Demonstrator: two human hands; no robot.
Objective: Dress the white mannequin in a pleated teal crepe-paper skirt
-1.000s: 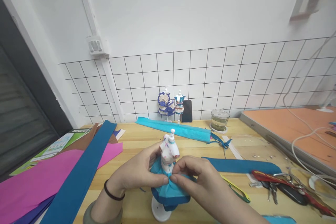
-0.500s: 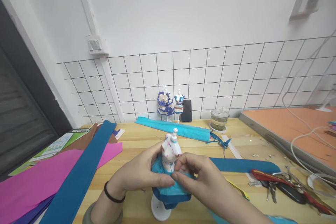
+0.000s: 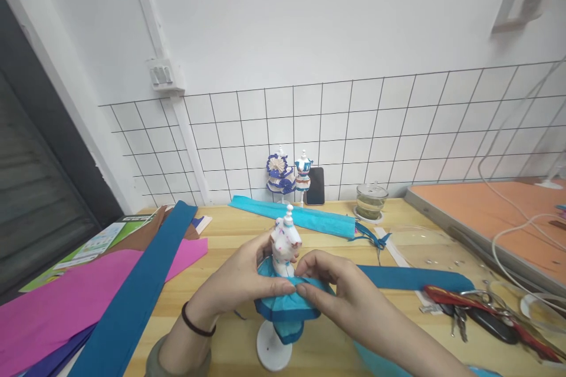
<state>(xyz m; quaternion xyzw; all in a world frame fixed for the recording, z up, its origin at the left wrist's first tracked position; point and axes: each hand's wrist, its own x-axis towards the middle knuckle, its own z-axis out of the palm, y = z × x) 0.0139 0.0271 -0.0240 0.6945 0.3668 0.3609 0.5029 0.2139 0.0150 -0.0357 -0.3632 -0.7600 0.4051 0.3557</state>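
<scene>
A small white doll dress form (image 3: pixel 285 241) on a round white base (image 3: pixel 273 353) tilts slightly in front of me. Around its waist sits a turquoise paper skirt (image 3: pixel 287 303) with a darker blue hem. My left hand (image 3: pixel 254 283) wraps the form from the left, its thumb pressing on the skirt at the waist. From the other side, my right hand (image 3: pixel 333 285) pinches the skirt's top edge between thumb and fingertips. Both thumbs nearly meet at the front. The fingers behind the form are partly hidden.
Strips of turquoise paper (image 3: pixel 300 219) and blue paper (image 3: pixel 411 277) lie across the table. Keys (image 3: pixel 460 327) are at the right, a glass cup (image 3: pixel 370 200) behind. Two dressed forms, one blue and white (image 3: pixel 280 179), stand by a phone (image 3: pixel 315 185). Pink paper (image 3: pixel 88 288) lies left.
The dress form has tipped, its top shifting slightly left and up, and more of the base and underskirt shows. Both hands stay at the skirt's waist, thumbs slightly higher.
</scene>
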